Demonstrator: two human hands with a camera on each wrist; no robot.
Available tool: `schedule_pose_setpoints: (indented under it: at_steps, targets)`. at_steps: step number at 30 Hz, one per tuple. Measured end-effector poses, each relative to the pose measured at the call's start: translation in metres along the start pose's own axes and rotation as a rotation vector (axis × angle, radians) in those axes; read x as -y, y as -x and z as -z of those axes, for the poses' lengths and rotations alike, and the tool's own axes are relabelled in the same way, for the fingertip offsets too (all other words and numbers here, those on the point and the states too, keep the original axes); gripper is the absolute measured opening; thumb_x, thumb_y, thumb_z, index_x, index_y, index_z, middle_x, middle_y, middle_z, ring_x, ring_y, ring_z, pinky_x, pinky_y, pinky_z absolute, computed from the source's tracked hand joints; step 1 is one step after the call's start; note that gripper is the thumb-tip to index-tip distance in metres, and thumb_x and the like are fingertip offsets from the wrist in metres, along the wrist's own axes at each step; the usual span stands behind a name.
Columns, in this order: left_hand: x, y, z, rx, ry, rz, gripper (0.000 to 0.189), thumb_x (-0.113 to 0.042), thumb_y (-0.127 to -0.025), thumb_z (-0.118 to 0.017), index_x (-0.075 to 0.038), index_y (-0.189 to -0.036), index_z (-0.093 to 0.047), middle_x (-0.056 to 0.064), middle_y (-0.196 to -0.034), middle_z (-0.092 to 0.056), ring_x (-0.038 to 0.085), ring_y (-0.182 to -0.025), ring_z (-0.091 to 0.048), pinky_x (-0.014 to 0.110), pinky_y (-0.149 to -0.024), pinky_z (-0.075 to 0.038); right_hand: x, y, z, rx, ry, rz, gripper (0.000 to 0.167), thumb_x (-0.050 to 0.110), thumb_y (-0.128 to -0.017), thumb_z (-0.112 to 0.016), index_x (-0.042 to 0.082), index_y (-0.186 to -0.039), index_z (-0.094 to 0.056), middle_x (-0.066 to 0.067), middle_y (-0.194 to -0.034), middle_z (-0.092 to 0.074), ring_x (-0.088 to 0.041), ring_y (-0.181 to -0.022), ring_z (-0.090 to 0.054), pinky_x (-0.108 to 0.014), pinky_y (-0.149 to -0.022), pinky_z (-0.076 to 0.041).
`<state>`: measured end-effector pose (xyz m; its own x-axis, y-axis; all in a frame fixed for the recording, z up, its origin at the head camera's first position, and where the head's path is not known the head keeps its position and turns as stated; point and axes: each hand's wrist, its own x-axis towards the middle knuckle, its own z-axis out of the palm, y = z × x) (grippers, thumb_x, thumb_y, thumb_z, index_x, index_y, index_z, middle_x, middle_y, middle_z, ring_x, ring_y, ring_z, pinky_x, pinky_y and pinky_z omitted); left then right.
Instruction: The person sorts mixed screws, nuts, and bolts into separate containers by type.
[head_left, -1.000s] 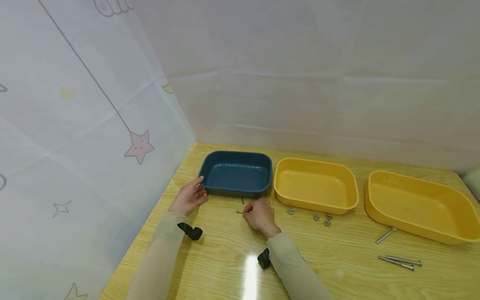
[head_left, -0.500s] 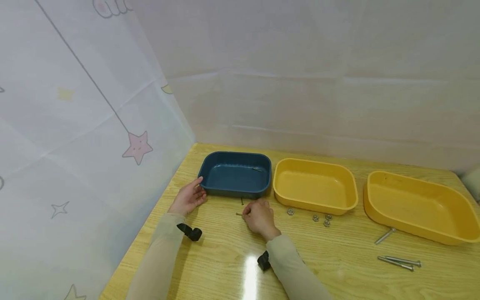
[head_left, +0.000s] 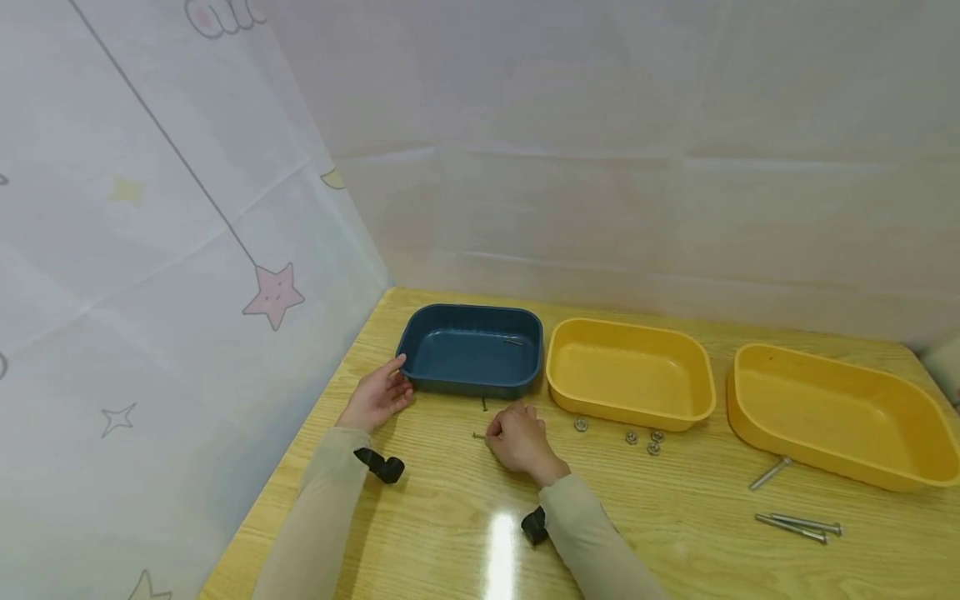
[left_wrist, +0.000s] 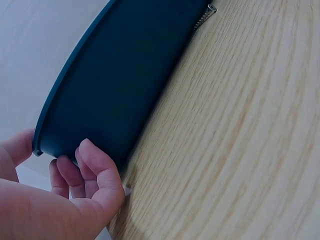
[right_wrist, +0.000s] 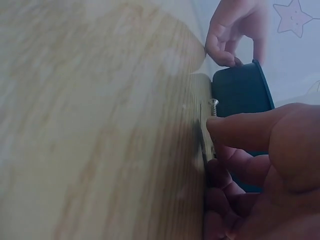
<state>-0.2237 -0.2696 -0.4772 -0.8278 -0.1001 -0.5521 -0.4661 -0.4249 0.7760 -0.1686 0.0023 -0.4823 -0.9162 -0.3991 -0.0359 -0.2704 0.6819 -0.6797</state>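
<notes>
- From where I stand: a person in pale sleeves (head_left: 307,521), both arms stretched over a wood-grain worktop (head_left: 427,517), w/ a small black device (head_left: 387,468) on each wrist.
- L hand (head_left: 377,396) is at the near L corner of the blue tub (head_left: 465,387); thumb at the rim, other fingers loosely curled vs. the outer wall, i.e. holding the tub by its edge.
- R hand (head_left: 521,437) is nearly closed, pinching a short screw (head_left: 477,436) btw thumb & fingers, low over the worktop in front of the tub; screw head sticks out to the L.
- Second screw (head_left: 484,404) on the worktop, right by the tub's front foot, tip twd the tub, just beyond the R hand.
- Inside the blue tub, twd its R end: thin metal bits (head_left: 513,342), too small to count.
- Just R of it, middle yellow tub (head_left: 633,412); four nuts (head_left: 654,448) lie along its front: one nr its L corner, three grouped further R.
- Far R, another yellow tub (head_left: 840,462), set at a slant. One long bolt (head_left: 770,473) by its front, plus a pair of bolts (head_left: 798,526) closer to the person, side by side, heads R.
- Behind, a pale sheet (head_left: 562,208); the L side is printed w/ stars, incl. a pink smiling one (head_left: 274,296).
</notes>
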Motion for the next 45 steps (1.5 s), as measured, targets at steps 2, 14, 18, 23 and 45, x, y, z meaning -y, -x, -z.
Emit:
schedule_pose_setpoints:
  at_steps: [2,14,18,23,45]
  targets:
    - [-0.002,0.004,-0.002,0.013,-0.008,-0.001,0.034,-0.033,-0.094,-0.063,-0.017,-0.118,-0.045,-0.001,-0.087,-0.051,0.016,-0.084,-0.049,0.027,-0.077,-0.048,0.000,0.001,0.000,0.012,-0.010,0.001,0.008,0.012,-0.086,-0.065,0.012,-0.080,-0.071,-0.005,-0.096,-0.058,-0.027,-0.097,-0.044,-0.042,-0.075,-0.031]
    - [-0.001,0.006,0.000,0.033,-0.006,-0.026,0.030,-0.033,-0.092,-0.065,-0.018,-0.112,-0.047,-0.001,-0.088,-0.050,0.016,-0.083,-0.049,0.026,-0.076,-0.049,0.014,-0.001,0.021,0.019,-0.012,0.088,0.011,0.010,-0.087,-0.063,0.011,-0.083,-0.073,-0.005,-0.095,-0.066,-0.030,-0.100,-0.055,-0.052,-0.087,-0.042]
    - [0.000,0.006,0.001,0.054,-0.016,-0.050,0.031,-0.034,-0.090,-0.067,-0.018,-0.110,-0.049,-0.002,-0.088,-0.052,0.015,-0.082,-0.050,0.025,-0.075,-0.049,0.020,-0.001,0.031,0.027,-0.027,0.105,0.010,0.010,-0.089,-0.063,0.007,-0.085,-0.072,-0.009,-0.099,-0.064,-0.031,-0.102,-0.051,-0.048,-0.095,-0.039]
    - [0.000,0.002,0.001,0.017,-0.009,-0.024,0.035,-0.035,-0.091,-0.066,-0.017,-0.115,-0.047,-0.001,-0.086,-0.052,0.016,-0.083,-0.050,0.026,-0.076,-0.049,0.027,0.000,0.044,0.015,-0.038,0.119,0.010,0.011,-0.091,-0.062,0.007,-0.086,-0.070,-0.010,-0.100,-0.063,-0.030,-0.102,-0.050,-0.043,-0.095,-0.035]
    - [-0.001,0.000,0.001,-0.002,-0.024,-0.010,0.037,-0.035,-0.092,-0.064,-0.016,-0.118,-0.045,-0.001,-0.088,-0.050,0.016,-0.085,-0.048,0.026,-0.075,-0.048,0.020,-0.010,0.060,-0.264,-0.079,0.090,0.008,0.018,-0.093,-0.064,0.012,-0.090,-0.068,-0.011,-0.108,-0.058,-0.030,-0.104,-0.045,-0.043,-0.091,-0.043]
